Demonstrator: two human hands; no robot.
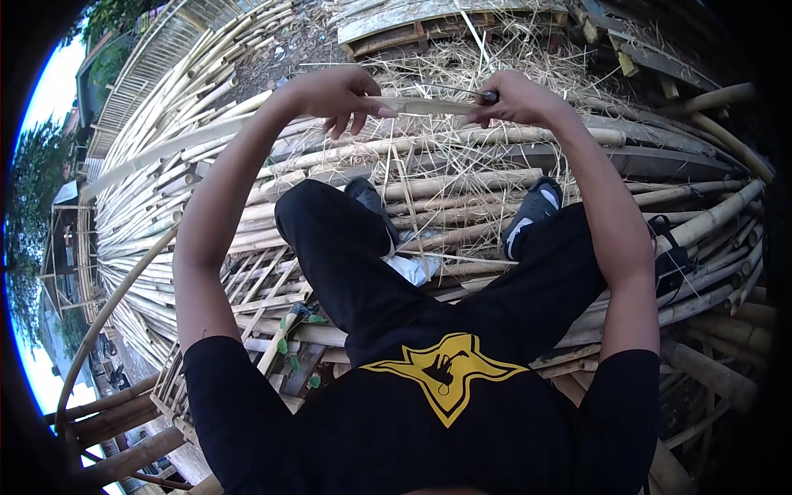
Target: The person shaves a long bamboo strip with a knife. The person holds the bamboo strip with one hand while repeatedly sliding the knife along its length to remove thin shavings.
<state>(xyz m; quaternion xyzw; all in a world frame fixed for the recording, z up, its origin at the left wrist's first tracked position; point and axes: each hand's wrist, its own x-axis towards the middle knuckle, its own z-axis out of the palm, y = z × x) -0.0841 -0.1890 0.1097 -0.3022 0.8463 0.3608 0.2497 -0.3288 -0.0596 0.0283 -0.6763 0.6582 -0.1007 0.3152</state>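
Observation:
A long pale bamboo strip (433, 106) is stretched level between my hands, out ahead of my knees. My left hand (342, 92) is closed around it, the thumb along its near side and the other fingers curled downward. Beyond this hand the strip runs on far to the left. In my right hand (520, 97) is a thin-bladed knife with a dark handle (490, 96). Its narrow blade points left, just above the strip. The strip's right end reaches the fingers of my right hand; whether they also pinch it, I cannot tell.
Bamboo poles (462, 181) lie stacked under and around my feet, fanning out to the left. Shavings (528, 70) litter the ground ahead. A wooden pallet (396, 25) stands at the far side. A white plastic bag (415, 269) lies between my legs.

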